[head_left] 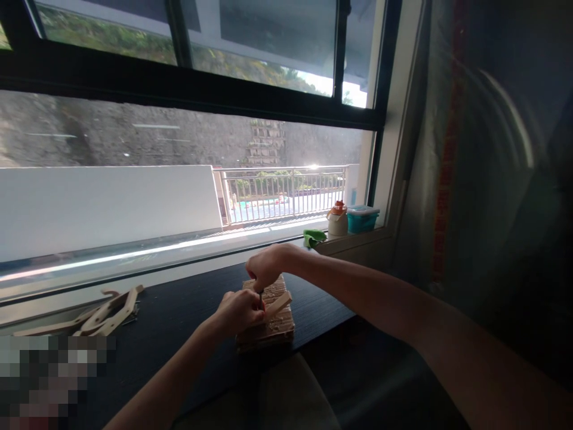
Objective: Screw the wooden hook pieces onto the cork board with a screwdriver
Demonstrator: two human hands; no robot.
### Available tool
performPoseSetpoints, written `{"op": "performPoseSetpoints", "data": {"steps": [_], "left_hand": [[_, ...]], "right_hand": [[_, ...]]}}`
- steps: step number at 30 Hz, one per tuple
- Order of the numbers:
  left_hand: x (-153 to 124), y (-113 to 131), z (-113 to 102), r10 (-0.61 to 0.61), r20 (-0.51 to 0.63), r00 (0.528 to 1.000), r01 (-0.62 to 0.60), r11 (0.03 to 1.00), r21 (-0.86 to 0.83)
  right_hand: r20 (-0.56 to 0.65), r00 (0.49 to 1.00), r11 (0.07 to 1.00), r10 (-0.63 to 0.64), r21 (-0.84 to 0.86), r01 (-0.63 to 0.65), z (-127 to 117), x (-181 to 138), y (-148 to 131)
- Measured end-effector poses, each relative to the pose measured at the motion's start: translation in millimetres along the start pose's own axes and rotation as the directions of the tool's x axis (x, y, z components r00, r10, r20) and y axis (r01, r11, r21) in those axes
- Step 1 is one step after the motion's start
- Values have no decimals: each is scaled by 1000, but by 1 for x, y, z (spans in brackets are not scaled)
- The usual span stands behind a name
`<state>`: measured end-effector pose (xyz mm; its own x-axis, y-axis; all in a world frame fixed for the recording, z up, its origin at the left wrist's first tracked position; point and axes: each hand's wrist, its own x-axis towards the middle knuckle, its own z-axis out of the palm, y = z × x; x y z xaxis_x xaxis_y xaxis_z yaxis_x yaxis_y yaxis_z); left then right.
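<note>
My right hand [267,267] is closed as a fist around the top of a hand tool with a thin dark shaft [261,295]; its handle is mostly hidden by the fingers. The shaft points down toward my left hand [242,309], whose fingers are closed at the near end of a pale wooden strip [280,305]. That strip lies slanted across a brown, ridged block [286,328], with small light shavings [274,325] on top. Where the tool tip meets the strip is hidden by my left fingers.
The dark tabletop [179,310] runs along a window sill. Several pale wooden pieces [110,313] lie in a pile at the left. By the window stand a bottle with an orange cap [338,221], a teal lidded box [362,221] and a green cloth-like thing [314,237].
</note>
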<state>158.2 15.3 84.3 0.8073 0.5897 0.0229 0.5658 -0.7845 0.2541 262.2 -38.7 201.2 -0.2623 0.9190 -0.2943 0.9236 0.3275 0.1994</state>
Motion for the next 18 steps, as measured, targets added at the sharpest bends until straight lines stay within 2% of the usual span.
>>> {"op": "performPoseSetpoints", "data": {"steps": [5,9,14,18], "left_hand": [[1,5,-4,-18,28,999,18,1000,7],[1,4,-2,-26,30,999,26,1000,-8],[1,0,2,-27,15,1000,28,999,-18],[0,3,1,-38,3,999,38,999,-5]], "right_hand": [[-15,999,998,-52,-26,51,-8,-6,-5],[-16,997,997,-80,-15,80,-4,-2,-3],[-39,998,998,-58,-11,58,10,4,3],[-55,998,1000,-17,-20,16,10,3,2]]}}
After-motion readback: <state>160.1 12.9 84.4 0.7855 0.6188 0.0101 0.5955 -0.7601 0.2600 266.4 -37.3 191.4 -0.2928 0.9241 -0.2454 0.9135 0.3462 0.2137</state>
